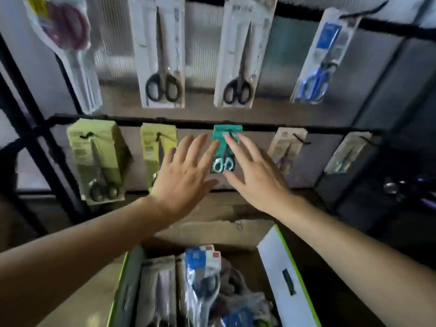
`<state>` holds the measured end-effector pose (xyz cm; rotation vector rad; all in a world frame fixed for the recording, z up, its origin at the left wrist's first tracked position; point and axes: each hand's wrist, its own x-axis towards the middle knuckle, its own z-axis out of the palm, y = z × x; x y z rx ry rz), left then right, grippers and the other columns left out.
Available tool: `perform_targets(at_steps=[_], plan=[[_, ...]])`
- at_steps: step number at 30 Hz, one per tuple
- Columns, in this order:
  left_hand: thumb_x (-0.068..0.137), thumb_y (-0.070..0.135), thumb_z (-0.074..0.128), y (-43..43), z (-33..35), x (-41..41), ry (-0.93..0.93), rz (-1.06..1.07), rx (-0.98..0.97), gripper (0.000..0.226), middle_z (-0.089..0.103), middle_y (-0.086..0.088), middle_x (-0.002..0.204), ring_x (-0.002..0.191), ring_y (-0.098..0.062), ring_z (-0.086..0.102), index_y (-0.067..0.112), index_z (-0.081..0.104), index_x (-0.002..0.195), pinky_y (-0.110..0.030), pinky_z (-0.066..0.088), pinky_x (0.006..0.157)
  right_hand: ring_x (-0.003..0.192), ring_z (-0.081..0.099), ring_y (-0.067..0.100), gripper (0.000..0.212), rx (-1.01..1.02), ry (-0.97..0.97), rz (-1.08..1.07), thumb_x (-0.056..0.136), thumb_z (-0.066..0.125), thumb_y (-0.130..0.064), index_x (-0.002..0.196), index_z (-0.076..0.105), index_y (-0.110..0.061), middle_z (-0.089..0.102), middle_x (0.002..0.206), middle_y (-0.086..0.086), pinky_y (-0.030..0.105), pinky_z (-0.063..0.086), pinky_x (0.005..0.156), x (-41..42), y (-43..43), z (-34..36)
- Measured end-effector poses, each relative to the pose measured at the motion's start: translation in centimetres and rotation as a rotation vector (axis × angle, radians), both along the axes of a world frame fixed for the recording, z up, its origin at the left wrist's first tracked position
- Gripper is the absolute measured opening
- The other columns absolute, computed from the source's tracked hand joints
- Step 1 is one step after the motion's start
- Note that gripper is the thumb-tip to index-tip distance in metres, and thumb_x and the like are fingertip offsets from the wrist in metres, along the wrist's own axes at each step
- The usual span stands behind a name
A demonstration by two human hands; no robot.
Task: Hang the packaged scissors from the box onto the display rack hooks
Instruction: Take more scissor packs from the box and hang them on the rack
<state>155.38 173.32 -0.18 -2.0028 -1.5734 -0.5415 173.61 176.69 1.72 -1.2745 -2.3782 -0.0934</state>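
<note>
A teal pack of small scissors (226, 147) hangs from a hook on the lower bar of the display rack (295, 129). My left hand (185, 172) is spread flat just left of it, fingers straight, holding nothing. On the pack's right side my right hand (253, 171) is also spread, its fingertips near the pack's top; I cannot tell whether they touch. Below, the green-edged box (286, 274) holds several packaged scissors (200, 277).
The upper row carries two black-handled scissor packs (160, 57) (243, 55), a blue-handled pack (320, 60) and a purple one (66, 43). Yellow-green packs (99, 159) hang lower left, pale packs (286, 149) lower right. A brown carton (219, 230) lies behind the box.
</note>
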Motion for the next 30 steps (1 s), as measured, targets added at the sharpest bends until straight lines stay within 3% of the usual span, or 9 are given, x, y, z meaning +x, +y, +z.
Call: perform_targets(at_steps=[7, 11, 13, 15, 19, 22, 24, 26, 30], plan=[[0.072, 0.043, 0.079, -3.5, -8.6, -2.3, 0.062, 0.027, -0.312, 0.083, 0.052, -0.02, 0.137, 0.121, -0.041, 0.053, 0.009, 0.048, 0.141, -0.051, 0.052, 0.083, 0.143, 0.027, 0.028, 0.07, -0.216, -0.166, 0.042, 0.099, 0.045, -0.045, 0.156, 0.011, -0.025, 0.018, 0.16, 0.006, 0.042, 0.031, 0.113, -2.1, -2.1, -8.9], [0.09, 0.051, 0.055, -5.4, -12.0, -3.0, 0.002, 0.135, -0.547, 0.082, 0.026, -0.01, 0.152, 0.135, -0.031, 0.031, 0.019, 0.016, 0.154, -0.044, 0.039, 0.101, 0.136, 0.037, 0.029, 0.068, -0.371, -0.166, 0.066, 0.099, 0.047, -0.041, 0.155, 0.017, -0.02, 0.028, 0.154, 0.007, 0.041, 0.038, 0.106, -4.4, -3.2, -12.5], [0.091, 0.051, 0.052, -6.0, -13.5, -3.4, -0.028, 0.149, -0.669, 0.08, 0.025, -0.008, 0.15, 0.135, -0.029, 0.029, 0.02, 0.012, 0.153, -0.043, 0.037, 0.104, 0.136, 0.037, 0.029, 0.065, -0.488, -0.119, 0.078, 0.099, 0.048, -0.037, 0.155, 0.018, -0.019, 0.028, 0.153, 0.008, 0.041, 0.038, 0.106, -5.1, -4.4, -14.3], [0.091, 0.048, 0.055, -6.5, -14.9, -3.9, -0.04, 0.11, -0.774, 0.078, 0.028, -0.009, 0.148, 0.134, -0.029, 0.031, 0.018, 0.016, 0.151, -0.043, 0.04, 0.104, 0.135, 0.038, 0.029, 0.062, -0.585, -0.144, 0.09, 0.1, 0.046, -0.036, 0.154, 0.021, -0.017, 0.031, 0.153, 0.009, 0.042, 0.04, 0.104, -5.7, -5.5, -15.9], [0.089, 0.052, 0.057, -8.5, -17.3, -4.6, 0.191, 0.047, -0.863, 0.08, 0.033, -0.007, 0.144, 0.131, -0.026, 0.037, 0.016, 0.021, 0.15, -0.039, 0.046, 0.099, 0.125, 0.049, 0.029, 0.053, -0.704, -0.143, 0.109, 0.101, 0.046, -0.039, 0.144, 0.039, -0.01, 0.051, 0.137, 0.012, 0.042, 0.042, 0.1, -6.8, -6.9, -17.8], [0.092, 0.053, 0.053, -9.6, -18.2, -5.1, 0.3, 0.033, -0.933, 0.073, 0.035, -0.007, 0.142, 0.13, -0.025, 0.036, 0.013, 0.027, 0.146, -0.036, 0.042, 0.097, 0.103, 0.06, 0.029, 0.035, -0.866, -0.087, 0.086, 0.1, 0.048, -0.034, 0.12, 0.056, -0.007, 0.064, 0.111, 0.014, 0.04, 0.048, 0.086, -7.6, -7.3, -19.4], [0.094, 0.054, 0.048, -10.0, -18.2, -5.6, 0.362, 0.014, -0.982, 0.065, 0.036, -0.009, 0.142, 0.131, -0.026, 0.034, 0.011, 0.035, 0.141, -0.036, 0.039, 0.1, 0.09, 0.059, 0.027, 0.022, -0.951, -0.082, 0.072, 0.099, 0.05, -0.03, 0.098, 0.057, -0.01, 0.063, 0.095, 0.011, 0.038, 0.046, 0.075, -8.1, -7.6, -20.8], [0.094, 0.056, 0.047, -10.3, -18.1, -6.1, 0.412, 0.01, -1.036, 0.063, 0.037, -0.011, 0.142, 0.133, -0.027, 0.032, 0.011, 0.043, 0.139, -0.037, 0.038, 0.102, 0.082, 0.056, 0.021, 0.018, -0.985, -0.085, 0.069, 0.097, 0.053, -0.031, 0.085, 0.052, -0.017, 0.057, 0.087, 0.004, 0.039, 0.047, 0.076, -8.7, -7.9, -22.2], [0.096, 0.052, 0.047, -11.0, -18.4, -6.4, 0.511, -0.017, -1.158, 0.055, 0.041, -0.012, 0.142, 0.133, -0.029, 0.031, 0.013, 0.051, 0.135, -0.04, 0.039, 0.104, 0.079, 0.058, 0.018, 0.012, -1.053, -0.07, 0.019, 0.096, 0.057, -0.023, 0.09, 0.057, -0.014, 0.06, 0.085, 0.004, 0.03, 0.046, 0.067, -10.3, -8.4, -23.5]])
